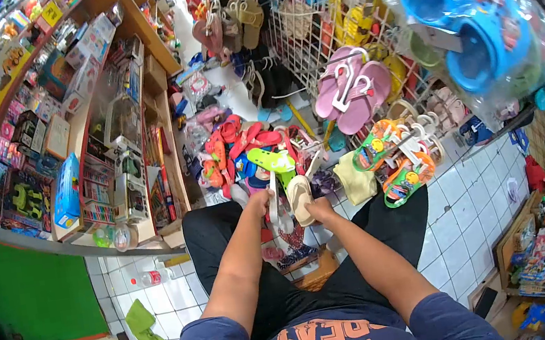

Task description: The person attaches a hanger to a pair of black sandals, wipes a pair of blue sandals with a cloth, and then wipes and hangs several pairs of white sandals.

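Observation:
Between my knees, my right hand (323, 212) grips a beige sandal (300, 198) by its edge, with the flat footbed toward me. My left hand (260, 202) is closed on a pale sandal (277, 205), seen nearly edge-on just left of the beige one. Right behind both sandals lies a lime-green clog (271, 160) on a heap of mixed footwear. Red shoes (231, 127) make up much of that heap. A folded pale-yellow cloth (357, 178) is near my right knee.
On the white rack (309, 0) at the right hang pink flip-flops (351, 91), colorful patterned sandals (403, 180) and bagged blue clogs (478, 57). Shelves of boxed toys (66, 169) stand at the left. A plastic bottle (149, 278) and a green cloth (144, 328) lie on the tiles.

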